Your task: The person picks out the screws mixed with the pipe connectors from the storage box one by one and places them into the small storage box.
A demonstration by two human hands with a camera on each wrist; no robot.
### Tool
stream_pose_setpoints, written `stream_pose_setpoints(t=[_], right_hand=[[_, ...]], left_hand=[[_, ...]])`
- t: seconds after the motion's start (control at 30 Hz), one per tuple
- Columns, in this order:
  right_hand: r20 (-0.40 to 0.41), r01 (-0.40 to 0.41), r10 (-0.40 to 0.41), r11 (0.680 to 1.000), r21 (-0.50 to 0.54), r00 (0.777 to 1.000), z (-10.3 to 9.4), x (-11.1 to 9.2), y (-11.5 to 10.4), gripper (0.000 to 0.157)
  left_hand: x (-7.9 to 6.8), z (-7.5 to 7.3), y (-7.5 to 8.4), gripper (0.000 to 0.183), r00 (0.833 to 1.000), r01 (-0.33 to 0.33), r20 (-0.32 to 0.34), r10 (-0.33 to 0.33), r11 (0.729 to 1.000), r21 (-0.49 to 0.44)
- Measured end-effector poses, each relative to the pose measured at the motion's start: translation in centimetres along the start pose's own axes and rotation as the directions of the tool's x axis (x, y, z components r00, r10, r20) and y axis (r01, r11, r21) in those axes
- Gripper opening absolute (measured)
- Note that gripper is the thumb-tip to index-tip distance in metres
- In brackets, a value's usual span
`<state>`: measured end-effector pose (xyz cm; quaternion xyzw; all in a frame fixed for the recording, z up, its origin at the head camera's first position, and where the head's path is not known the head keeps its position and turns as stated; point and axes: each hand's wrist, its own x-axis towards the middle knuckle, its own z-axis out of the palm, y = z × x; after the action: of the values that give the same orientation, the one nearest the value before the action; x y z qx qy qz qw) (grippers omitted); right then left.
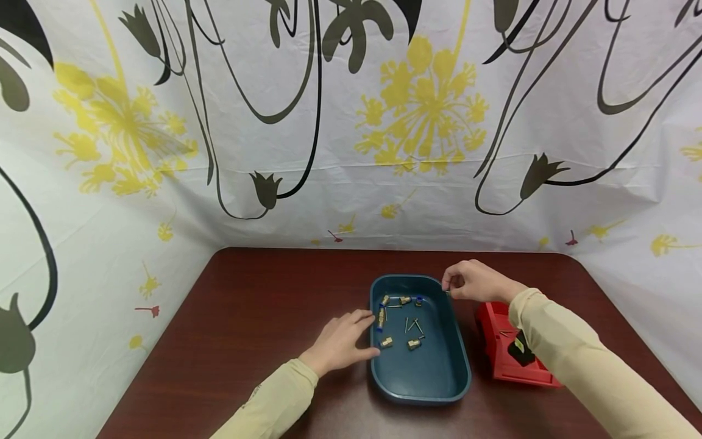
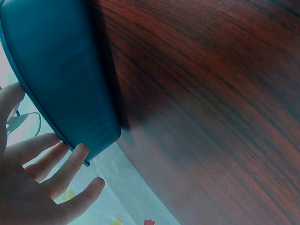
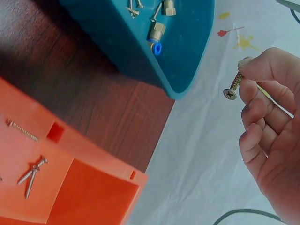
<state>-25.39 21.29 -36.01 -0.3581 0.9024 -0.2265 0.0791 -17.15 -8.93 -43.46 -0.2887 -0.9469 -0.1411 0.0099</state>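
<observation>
My right hand (image 1: 482, 281) is raised near the far right corner of a blue tray (image 1: 419, 378). Its thumb and fingertips pinch a cross-head screw (image 3: 233, 89), head pointing away from the fingers. On the tray's left side, my left hand (image 1: 341, 344) has its fingers spread, fingertips right at the rim. Inside the tray lie several brass fittings (image 1: 414, 344), some with blue ends, and several loose screws (image 1: 415, 327). To the right stands a red bin (image 3: 89, 192) with divided compartments, partly hidden by the right sleeve in the head view; a few screws (image 3: 32, 178) lie in it.
Next to the right sleeve, over the red bin, shows a black object (image 1: 521, 349) with a yellow-green mark. The dark brown wooden table (image 1: 263, 317) reaches back to a white patterned cloth (image 1: 351, 201) hanging behind and on the sides.
</observation>
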Motion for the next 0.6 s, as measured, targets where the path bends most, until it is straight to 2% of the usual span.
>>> stream_pose_setpoints(t=[0.6], right_hand=[[-0.040,-0.052,0.052,0.999,-0.001,0.998,-1.4,-2.0,0.8,0.016]], left_hand=[[0.0,0.0,0.1,0.065,1.000,0.001,-0.011,-0.001,1.000,0.003]])
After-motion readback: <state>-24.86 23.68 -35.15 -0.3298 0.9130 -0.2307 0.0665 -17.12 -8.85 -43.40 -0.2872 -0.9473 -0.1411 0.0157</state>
